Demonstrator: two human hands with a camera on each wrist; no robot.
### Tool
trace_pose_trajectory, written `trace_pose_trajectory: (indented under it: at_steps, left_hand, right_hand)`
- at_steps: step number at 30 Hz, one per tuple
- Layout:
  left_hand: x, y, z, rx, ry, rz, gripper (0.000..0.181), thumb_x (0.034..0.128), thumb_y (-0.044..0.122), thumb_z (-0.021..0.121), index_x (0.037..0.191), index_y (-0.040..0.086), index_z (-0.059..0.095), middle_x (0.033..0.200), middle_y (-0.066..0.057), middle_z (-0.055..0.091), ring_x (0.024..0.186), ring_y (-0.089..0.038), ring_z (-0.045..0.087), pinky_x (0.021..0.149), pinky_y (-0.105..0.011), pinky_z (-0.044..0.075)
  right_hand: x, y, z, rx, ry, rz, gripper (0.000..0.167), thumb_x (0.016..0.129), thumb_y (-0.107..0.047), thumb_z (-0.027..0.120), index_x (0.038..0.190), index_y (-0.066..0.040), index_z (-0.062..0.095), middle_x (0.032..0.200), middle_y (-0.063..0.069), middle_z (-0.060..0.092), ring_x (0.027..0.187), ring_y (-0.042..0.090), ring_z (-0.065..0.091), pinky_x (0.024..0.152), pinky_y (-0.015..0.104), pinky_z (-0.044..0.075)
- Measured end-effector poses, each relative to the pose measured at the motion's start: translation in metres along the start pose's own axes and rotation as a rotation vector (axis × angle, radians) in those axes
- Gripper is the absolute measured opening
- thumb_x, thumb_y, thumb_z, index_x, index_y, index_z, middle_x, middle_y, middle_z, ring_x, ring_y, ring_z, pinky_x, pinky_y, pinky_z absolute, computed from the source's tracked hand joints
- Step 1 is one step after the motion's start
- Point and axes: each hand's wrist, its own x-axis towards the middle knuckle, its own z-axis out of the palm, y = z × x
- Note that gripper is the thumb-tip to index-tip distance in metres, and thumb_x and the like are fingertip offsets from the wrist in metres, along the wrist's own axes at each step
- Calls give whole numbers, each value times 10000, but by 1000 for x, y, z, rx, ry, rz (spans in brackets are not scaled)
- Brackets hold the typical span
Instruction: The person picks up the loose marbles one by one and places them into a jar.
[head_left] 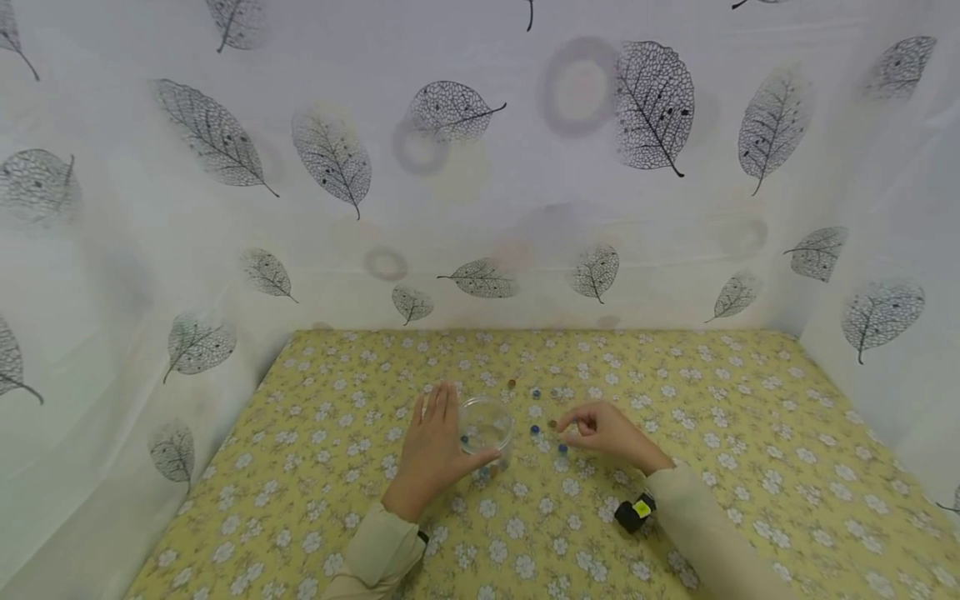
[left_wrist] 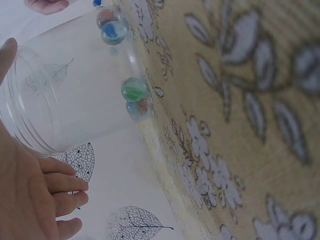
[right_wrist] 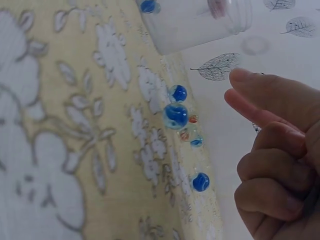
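A clear jar (head_left: 489, 425) stands upright on the flowered cloth, with several glass marbles (left_wrist: 114, 32) at its bottom. My left hand (head_left: 433, 450) rests against the jar's left side, fingers straight and thumb reaching across its near side by the rim. To the right of the jar, my right hand (head_left: 600, 433) hovers low over the cloth. Its thumb and index finger point forward, apart and with nothing visible between them; the other fingers are curled in. Near those fingertips are an amber marble (head_left: 552, 424) and a blue marble (head_left: 562, 448).
More loose marbles lie around, including another blue one (head_left: 535, 430), an orange one (head_left: 512, 383) and a bluish one (head_left: 536, 393) farther back. A black device with a yellow patch (head_left: 633, 512) is at the right wrist. White leaf-print sheeting (head_left: 480, 208) encloses the table's back and sides.
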Motion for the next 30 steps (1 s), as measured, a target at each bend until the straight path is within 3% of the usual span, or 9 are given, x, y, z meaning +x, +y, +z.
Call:
trace_pose_trajectory:
  at_steps: [5, 12, 19, 30]
  left_hand:
    - [0, 0, -1, -3, 0, 1, 1164, 737, 757, 548, 1495, -24, 136, 1558, -195, 158, 1449, -330, 193, 1186, -513, 154]
    - [0, 1, -1, 5, -1, -3, 1169, 732, 765, 543, 1494, -26, 142, 1557, -195, 165, 1447, -329, 198, 1187, -510, 150]
    - [0, 1, 0, -5, 1, -4, 1164, 733, 759, 550, 1491, -31, 156, 1555, -203, 172, 1445, -338, 201, 1185, -514, 154]
    - [0, 2, -3, -1, 6, -2, 1157, 728, 753, 562, 1483, -39, 189, 1545, -212, 209, 1438, -351, 215, 1173, -525, 182]
  right_hand:
    - [-1, 4, 2, 39, -31, 3, 209, 870, -190, 674, 1029, -59, 710, 543, -62, 361, 454, 30, 265, 569, 230, 436]
    - [-1, 14, 5, 22, -54, -83, 188, 868, -155, 671, 1015, -46, 709, 538, -117, 344, 448, 19, 249, 528, 232, 425]
    - [-2, 11, 6, 7, -69, -14, 184, 866, -158, 673, 1026, -77, 712, 535, -78, 354, 448, 17, 252, 563, 220, 426]
    - [0, 12, 6, -64, -102, -2, 176, 846, -145, 692, 1017, -106, 717, 495, -89, 323, 433, 32, 234, 578, 218, 437]
